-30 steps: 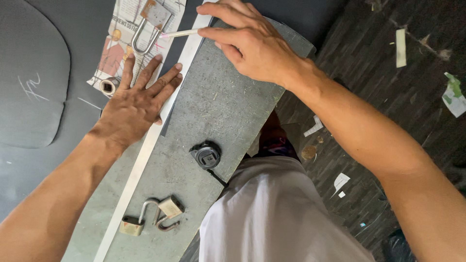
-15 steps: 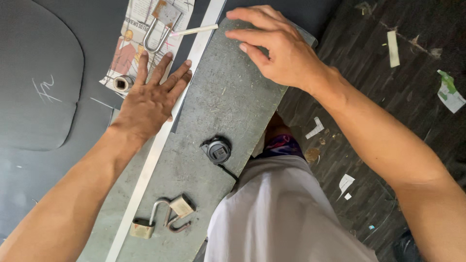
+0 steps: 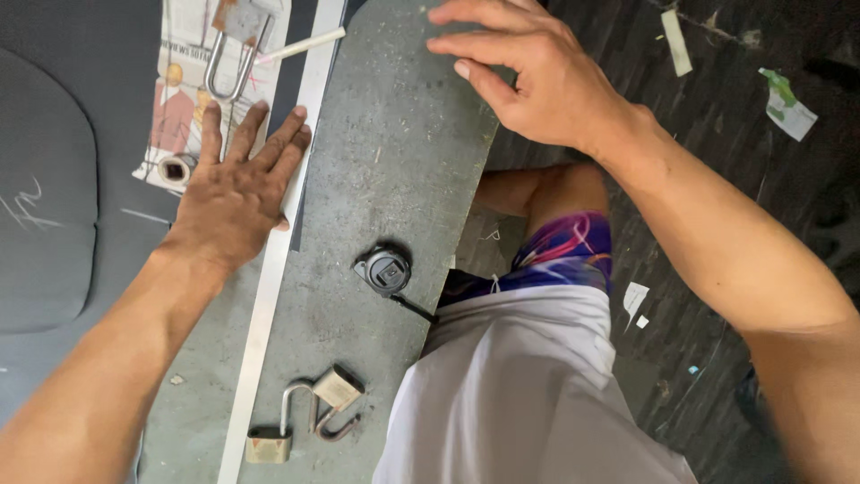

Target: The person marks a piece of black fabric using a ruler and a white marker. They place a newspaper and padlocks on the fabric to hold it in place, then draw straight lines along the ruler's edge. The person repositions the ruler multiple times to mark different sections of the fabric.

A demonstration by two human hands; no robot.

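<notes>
Head view — shackle (image 3: pixel 226 64) top, right fingertips (image 3: pixel 466 11) cropped

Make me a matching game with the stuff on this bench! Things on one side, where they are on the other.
Things:
1. tape measure
2. padlocks
3. left hand
4. right hand

Places:
A. flat on the long white strip
B. at the far end of the grey board, fingers curled
C. middle of the board, near the person's lap
D. near end of the board, shackles open

Pairs: 1-C, 2-D, 3-A, 4-B
</notes>
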